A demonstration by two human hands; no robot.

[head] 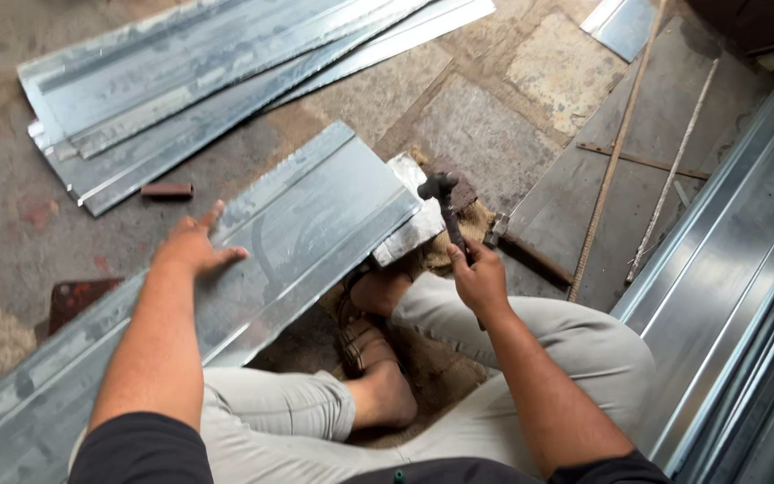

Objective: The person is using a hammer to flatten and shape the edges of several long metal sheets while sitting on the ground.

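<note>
left hand [192,247] is lying flat, fingers spread, on the long metal sheet [315,211] that is slanting across the floor and over the lap; right hand [479,280] is gripping the hammer [445,208] handle, fingers wrapped tight; hammer head is hovering just above the sheet's end, by the metal block [409,224] on burlap [459,237].

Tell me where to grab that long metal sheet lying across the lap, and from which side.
Grip the long metal sheet by its folded near edge, coming from the lap side, probably best. That edge is raised and rounded, and overhangs the legs. The left hand already presses flat on its top face; the right hand holds the hammer.
</note>
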